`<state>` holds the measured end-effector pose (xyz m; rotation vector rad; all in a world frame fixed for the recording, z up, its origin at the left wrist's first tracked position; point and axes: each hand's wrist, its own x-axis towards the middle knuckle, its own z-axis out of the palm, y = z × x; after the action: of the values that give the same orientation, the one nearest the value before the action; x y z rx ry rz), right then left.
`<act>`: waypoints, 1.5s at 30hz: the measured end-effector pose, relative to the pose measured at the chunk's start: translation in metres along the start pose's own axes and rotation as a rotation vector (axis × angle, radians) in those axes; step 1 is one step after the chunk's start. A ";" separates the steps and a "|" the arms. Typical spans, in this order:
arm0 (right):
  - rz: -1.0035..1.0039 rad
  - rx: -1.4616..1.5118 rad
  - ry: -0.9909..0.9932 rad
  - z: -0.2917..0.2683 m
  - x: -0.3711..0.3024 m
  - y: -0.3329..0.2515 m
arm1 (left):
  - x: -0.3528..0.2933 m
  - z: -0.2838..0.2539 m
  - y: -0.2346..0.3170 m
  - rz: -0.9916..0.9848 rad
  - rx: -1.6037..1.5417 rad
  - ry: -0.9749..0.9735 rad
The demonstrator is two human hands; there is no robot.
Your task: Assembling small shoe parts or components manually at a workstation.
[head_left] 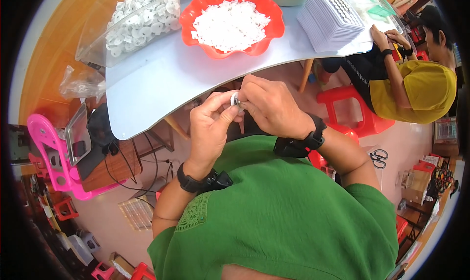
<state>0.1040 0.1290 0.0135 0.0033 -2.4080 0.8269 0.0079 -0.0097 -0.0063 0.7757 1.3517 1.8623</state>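
Both of my hands meet just below the white table's front edge (147, 94). My left hand (210, 126) and my right hand (269, 106) pinch one small white ring-shaped part (234, 100) between their fingertips. Each wrist wears a black band. On the table above, a red scalloped bowl (267, 28) holds many thin white pieces. To its left, a clear plastic tub (93, 52) is full of white ring parts like the one I hold.
A stack of white trays (330, 20) stands at the table's right end. Another person in a yellow shirt (423, 89) sits at the right near a red stool (352, 108). A pink stand (49, 152) is at left. Scissors (378, 157) lie on the floor.
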 end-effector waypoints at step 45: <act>-0.200 -0.112 0.112 0.000 0.013 -0.008 | 0.007 -0.020 0.005 0.015 -0.120 -0.088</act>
<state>0.0945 0.1248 0.0251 0.1477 -2.3004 0.5846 -0.0127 -0.0161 -0.0061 0.7978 1.1716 1.8798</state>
